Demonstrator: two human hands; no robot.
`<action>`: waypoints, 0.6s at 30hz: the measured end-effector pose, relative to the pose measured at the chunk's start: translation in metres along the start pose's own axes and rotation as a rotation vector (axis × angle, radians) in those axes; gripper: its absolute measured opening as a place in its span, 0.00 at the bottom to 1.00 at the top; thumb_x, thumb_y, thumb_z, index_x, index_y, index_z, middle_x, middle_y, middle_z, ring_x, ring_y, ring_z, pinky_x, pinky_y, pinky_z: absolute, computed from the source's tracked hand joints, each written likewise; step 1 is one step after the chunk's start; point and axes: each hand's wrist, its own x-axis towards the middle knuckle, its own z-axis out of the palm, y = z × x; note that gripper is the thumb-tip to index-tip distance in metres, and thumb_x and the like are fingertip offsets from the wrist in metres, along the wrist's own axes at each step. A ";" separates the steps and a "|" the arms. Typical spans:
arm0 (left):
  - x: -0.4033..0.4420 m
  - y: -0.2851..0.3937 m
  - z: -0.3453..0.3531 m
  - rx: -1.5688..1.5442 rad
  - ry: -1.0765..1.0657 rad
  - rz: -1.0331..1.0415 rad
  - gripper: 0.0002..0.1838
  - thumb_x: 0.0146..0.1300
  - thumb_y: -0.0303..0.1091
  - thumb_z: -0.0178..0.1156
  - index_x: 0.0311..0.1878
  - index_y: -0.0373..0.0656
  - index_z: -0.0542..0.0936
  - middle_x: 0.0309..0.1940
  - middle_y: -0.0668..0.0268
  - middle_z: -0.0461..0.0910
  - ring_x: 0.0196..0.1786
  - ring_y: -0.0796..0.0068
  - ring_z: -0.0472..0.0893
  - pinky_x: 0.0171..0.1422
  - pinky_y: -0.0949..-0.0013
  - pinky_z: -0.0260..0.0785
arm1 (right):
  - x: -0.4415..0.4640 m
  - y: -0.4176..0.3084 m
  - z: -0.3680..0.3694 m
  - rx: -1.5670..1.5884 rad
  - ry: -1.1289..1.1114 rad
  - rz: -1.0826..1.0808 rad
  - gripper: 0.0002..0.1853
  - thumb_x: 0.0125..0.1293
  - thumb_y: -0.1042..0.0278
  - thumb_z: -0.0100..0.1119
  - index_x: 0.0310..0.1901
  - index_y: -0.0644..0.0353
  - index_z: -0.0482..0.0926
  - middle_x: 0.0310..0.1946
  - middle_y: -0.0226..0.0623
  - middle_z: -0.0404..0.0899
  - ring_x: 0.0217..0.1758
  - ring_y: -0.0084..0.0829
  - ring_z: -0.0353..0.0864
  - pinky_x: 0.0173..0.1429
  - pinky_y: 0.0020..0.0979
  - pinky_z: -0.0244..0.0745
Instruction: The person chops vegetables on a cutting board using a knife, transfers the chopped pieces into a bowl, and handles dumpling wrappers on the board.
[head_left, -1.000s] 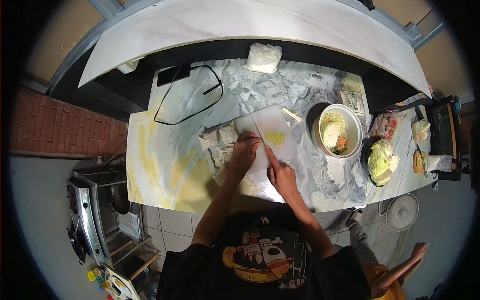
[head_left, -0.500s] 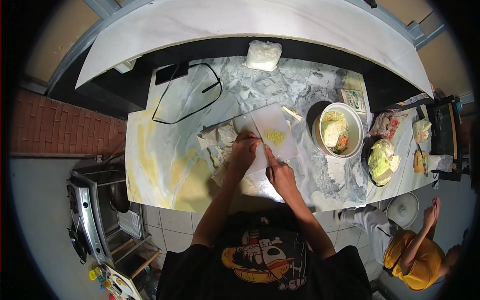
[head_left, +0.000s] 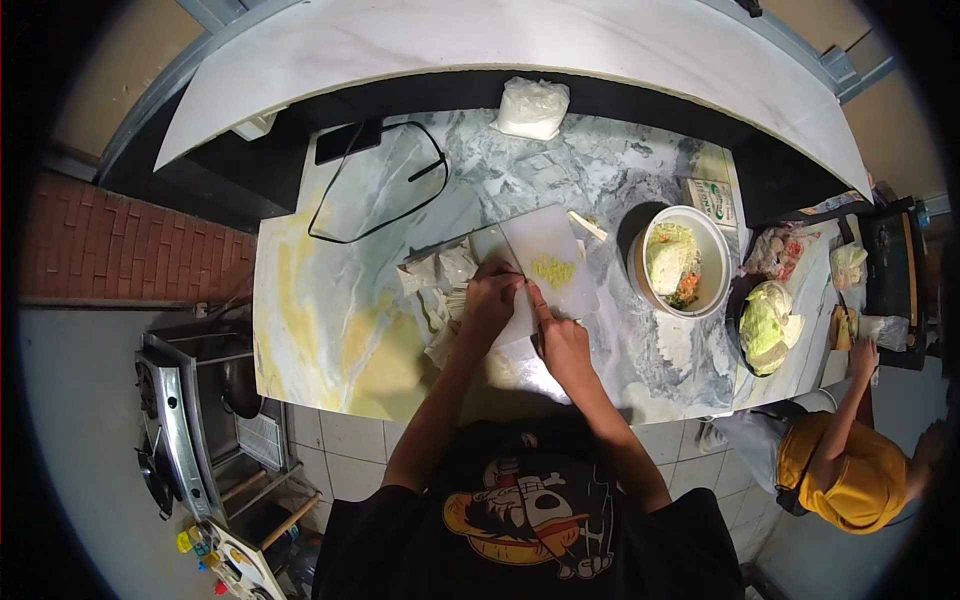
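A white cutting board (head_left: 575, 297) lies on the marble-patterned table, with a small heap of chopped pale green vegetable (head_left: 552, 270) on it. My right hand (head_left: 563, 348) is closed around a knife, index finger stretched along its top; the grey blade (head_left: 490, 243) points away from me across the board. Curled fingers of my left hand (head_left: 490, 305) press down right beside the blade, and whatever they pinch is hidden beneath them. Left of that hand, crumpled pale wrapping (head_left: 424, 273) lies around some pale green stalks, partly covered by my wrist.
A white tub (head_left: 722, 262) with cut vegetables stands to the right. Beyond it sit a cabbage (head_left: 768, 330) and a green-white box (head_left: 711, 202). A bag of white powder (head_left: 532, 108) and a black strap (head_left: 330, 241) lie farther back. A person in yellow (head_left: 840, 470) stands at right.
The person in yellow has turned and now reaches one hand toward the side counter. My hands stay almost in place at the board; the view has shifted slightly.
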 end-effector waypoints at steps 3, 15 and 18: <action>0.001 -0.004 0.000 0.035 0.003 0.057 0.05 0.53 0.20 0.65 0.34 0.36 0.85 0.36 0.55 0.82 0.38 0.53 0.82 0.43 0.58 0.75 | -0.007 0.001 0.001 -0.054 0.030 -0.004 0.42 0.53 0.80 0.54 0.74 0.52 0.61 0.21 0.57 0.79 0.25 0.55 0.81 0.35 0.49 0.78; 0.000 -0.002 0.000 0.028 -0.019 0.000 0.05 0.53 0.20 0.66 0.34 0.36 0.85 0.34 0.55 0.82 0.38 0.53 0.82 0.43 0.58 0.75 | -0.007 0.005 0.002 0.039 0.011 0.035 0.38 0.58 0.77 0.55 0.73 0.49 0.64 0.22 0.57 0.79 0.26 0.55 0.81 0.35 0.49 0.77; 0.003 -0.003 0.000 0.051 -0.026 0.018 0.05 0.53 0.20 0.66 0.34 0.36 0.85 0.34 0.55 0.82 0.37 0.53 0.82 0.43 0.58 0.75 | -0.015 0.007 -0.001 0.021 0.001 0.000 0.40 0.58 0.76 0.56 0.74 0.50 0.60 0.27 0.56 0.80 0.29 0.53 0.82 0.37 0.48 0.78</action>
